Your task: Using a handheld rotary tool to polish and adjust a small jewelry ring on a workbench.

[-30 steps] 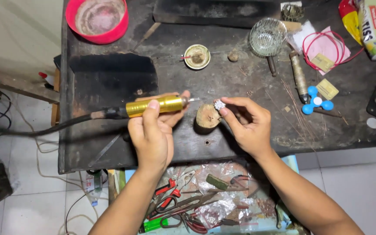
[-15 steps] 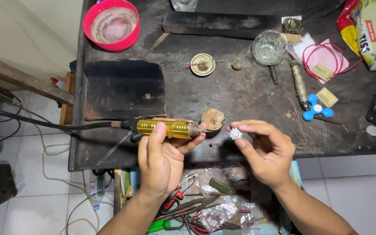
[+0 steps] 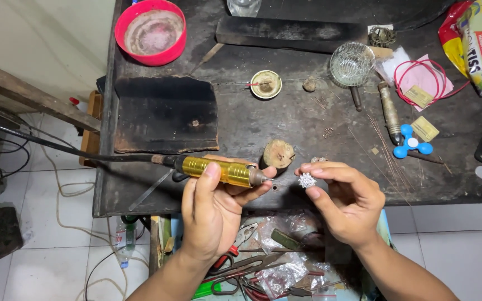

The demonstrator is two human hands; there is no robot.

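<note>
Currently the left hand (image 3: 214, 209) is wrapped around a gold rotary handpiece (image 3: 218, 170), thumb on top, fingers curled under; its tip points right, toward the workpiece. A black cable (image 3: 68, 149) runs from the handpiece's back end off to the left. The right hand (image 3: 348, 200) pinches a small silver spiky piece (image 3: 307, 180) between thumb and forefinger, held just right of the tool tip, not touching, over the near edge of the dark bench (image 3: 285, 120). A round wooden peg (image 3: 279, 153) sits just beyond the two hands. Far left on the bench is a red bowl (image 3: 150, 32), a black pad (image 3: 165, 114) nearer. Right side: a glass dish (image 3: 352, 64), a blue spinner (image 3: 411, 145). Pliers (image 3: 241, 267) lie in the tray below the bench.
</note>
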